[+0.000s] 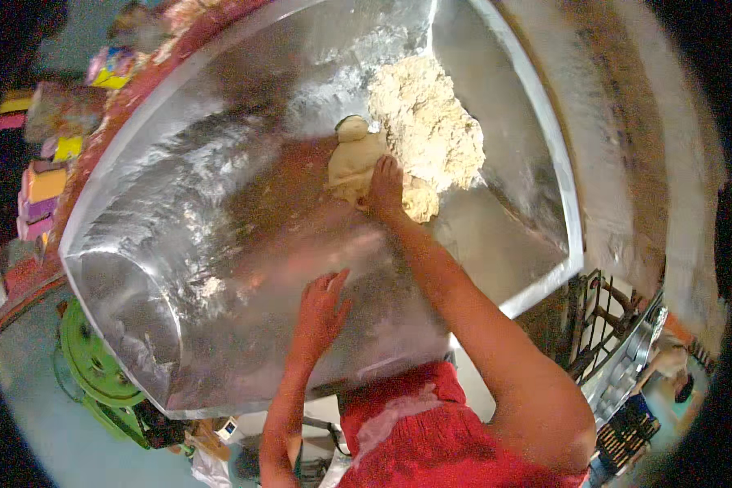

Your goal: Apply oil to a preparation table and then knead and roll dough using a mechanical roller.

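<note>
A large crumbly heap of pale dough [427,122] lies in the far right part of a wide metal trough [496,220]. Against its left side rests a smoother, flattened dough piece [356,167] with a small round lump at its far end. My right hand [385,185] lies on the near right edge of the smooth piece, fingers stretched out, next to a small crumbly bit. Its palm side is hidden. Closer to me, my left hand [324,307] hovers over the trough with fingers apart, holding nothing.
White smears coat the trough's left and far walls. Stacked colourful packages [41,195] stand beyond the left rim. A green round machine part [98,358] sits below the left corner. At lower right are a metal rack [602,313] and another person [671,366].
</note>
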`<state>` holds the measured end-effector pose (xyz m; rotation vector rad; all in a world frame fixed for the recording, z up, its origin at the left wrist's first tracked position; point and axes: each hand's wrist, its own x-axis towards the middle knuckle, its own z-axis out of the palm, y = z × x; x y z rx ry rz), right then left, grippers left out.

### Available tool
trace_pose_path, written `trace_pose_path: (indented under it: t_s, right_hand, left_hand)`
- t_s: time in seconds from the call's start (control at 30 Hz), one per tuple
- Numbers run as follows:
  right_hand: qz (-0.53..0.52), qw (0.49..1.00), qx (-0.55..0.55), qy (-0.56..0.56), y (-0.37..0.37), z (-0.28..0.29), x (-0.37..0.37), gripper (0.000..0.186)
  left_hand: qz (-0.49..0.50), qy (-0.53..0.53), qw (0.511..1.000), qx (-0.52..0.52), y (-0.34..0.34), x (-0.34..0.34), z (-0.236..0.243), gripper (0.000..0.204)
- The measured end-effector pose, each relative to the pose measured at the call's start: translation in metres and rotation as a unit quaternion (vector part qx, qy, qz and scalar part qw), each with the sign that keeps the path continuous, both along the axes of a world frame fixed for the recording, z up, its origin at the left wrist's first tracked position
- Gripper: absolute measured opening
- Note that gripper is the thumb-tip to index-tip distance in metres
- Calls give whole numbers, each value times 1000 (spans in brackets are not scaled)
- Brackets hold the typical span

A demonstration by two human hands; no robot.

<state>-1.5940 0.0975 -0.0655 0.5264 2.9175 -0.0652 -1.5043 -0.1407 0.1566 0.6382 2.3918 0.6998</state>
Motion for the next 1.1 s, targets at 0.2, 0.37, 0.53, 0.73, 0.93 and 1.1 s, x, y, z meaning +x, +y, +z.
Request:
trace_pose_path:
  t_s: [0.2, 0.37, 0.53, 0.73, 0.93, 1.1]
  right_hand:
    - [36, 991, -126, -31, -5, -6, -47, 70]
    - [88, 985, -139, -50, 36, -24, -65, 49]
    - [187, 918, -256, -237, 41, 26, -41, 58]
    - [268, 946, -173, -48, 13, 29, 32, 58]
    - [278, 928, -226, -98, -9, 29, -21, 53]
    - [248, 898, -261, -252, 1, 16, -62, 49]
  left_hand:
    - [-130, 136, 979, -76, 75, -114, -143, 70]
    - [-106, 406, 907, -29, 127, -190, -215, 85]
    - [-115, 189, 967, -125, 101, -165, -235, 86]
    - [-40, 14, 989, -139, 79, -93, -247, 66]
    - [-3, 196, 953, -231, 83, -91, -253, 80]
    - [0, 112, 973, -203, 105, -134, -242, 72]
